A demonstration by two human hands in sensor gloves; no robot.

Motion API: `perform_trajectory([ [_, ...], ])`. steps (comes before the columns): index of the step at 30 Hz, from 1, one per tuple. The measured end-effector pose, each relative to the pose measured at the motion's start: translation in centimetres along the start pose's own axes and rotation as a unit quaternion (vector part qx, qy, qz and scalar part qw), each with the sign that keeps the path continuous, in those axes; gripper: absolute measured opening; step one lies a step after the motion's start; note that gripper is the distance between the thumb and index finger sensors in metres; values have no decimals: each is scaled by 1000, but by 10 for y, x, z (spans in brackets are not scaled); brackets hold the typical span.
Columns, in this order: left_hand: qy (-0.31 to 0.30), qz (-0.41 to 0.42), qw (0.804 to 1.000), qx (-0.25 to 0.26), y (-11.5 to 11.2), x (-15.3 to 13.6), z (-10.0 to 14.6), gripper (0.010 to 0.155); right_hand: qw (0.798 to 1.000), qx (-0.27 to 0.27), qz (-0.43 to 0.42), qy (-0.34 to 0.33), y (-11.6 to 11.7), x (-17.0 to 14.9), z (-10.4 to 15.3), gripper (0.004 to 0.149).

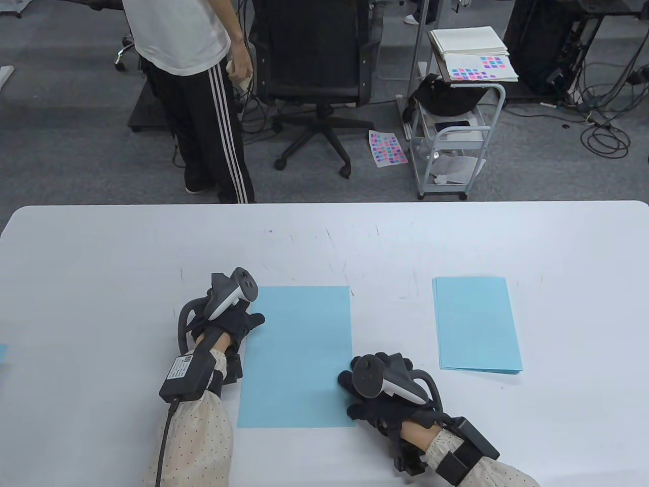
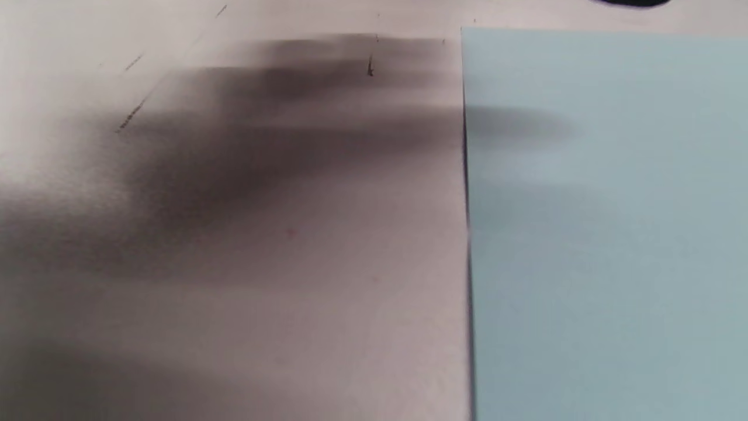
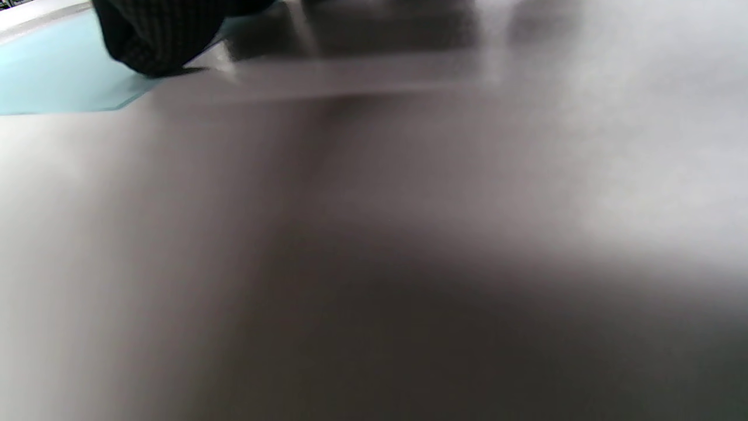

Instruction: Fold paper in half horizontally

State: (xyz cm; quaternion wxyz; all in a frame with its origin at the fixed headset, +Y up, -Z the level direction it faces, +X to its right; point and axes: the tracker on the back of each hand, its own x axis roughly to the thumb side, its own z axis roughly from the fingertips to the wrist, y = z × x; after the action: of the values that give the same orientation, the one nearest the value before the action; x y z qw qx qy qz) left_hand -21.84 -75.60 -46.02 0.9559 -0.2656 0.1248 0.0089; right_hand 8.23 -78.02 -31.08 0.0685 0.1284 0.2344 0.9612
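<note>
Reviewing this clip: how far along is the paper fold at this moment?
Done: one blue sheet lies flat and unfolded on the table, apart from the blue paper stack. In hand: the left hand sits at its left edge, the right hand at its lower right corner. Left: the whole fold and crease.

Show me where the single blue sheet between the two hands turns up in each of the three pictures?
Table view: the blue sheet lies flat at lower centre, between the left hand and right hand.
Left wrist view: it fills the right side.
Right wrist view: only a corner shows, top left, under a gloved fingertip.
Shared landmark: the white table.
</note>
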Motion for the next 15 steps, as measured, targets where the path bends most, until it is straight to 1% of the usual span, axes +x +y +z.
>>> perform_trajectory([
  [5, 17, -2, 1000, -22, -7, 7, -22, 79, 1000, 3, -3, 0, 1, 0, 0, 68],
  [11, 28, -12, 999, -31, -12, 15, -37, 80, 1000, 4, -5, 0, 1, -1, -1, 68],
  [15, 23, 5, 999, -42, -16, 14, -43, 80, 1000, 3, -3, 1, 1, -1, -1, 68],
])
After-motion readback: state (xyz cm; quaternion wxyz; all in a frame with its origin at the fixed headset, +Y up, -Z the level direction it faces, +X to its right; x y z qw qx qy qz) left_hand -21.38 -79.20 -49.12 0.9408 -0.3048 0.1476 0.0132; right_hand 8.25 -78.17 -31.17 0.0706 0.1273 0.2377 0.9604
